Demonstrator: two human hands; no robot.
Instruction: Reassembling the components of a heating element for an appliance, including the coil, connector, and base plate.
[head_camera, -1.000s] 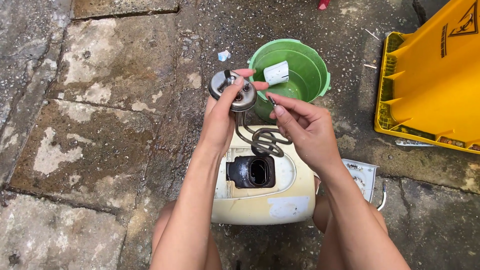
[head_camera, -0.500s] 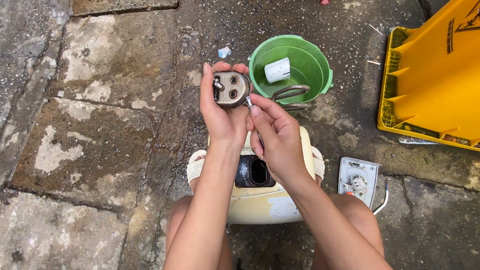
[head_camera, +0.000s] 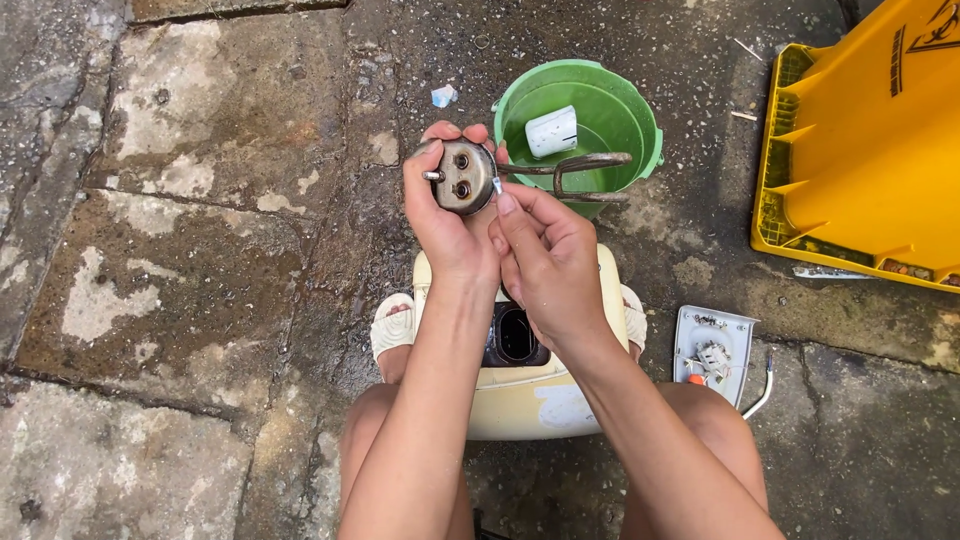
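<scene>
Left hand (head_camera: 450, 225) around heating element (head_camera: 462, 177)

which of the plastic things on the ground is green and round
The green bucket, just beyond the hands, with a white piece inside. The yellow bin to its right is angular, and the cream casing below is pale.

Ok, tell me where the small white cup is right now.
In the head view, the small white cup lies on its side inside the green bucket, upper centre, just beyond the metal heating element held in the left hand.

Even, bright daylight; soft shadows; sharp focus; slight wide-angle bending at edges.
</scene>
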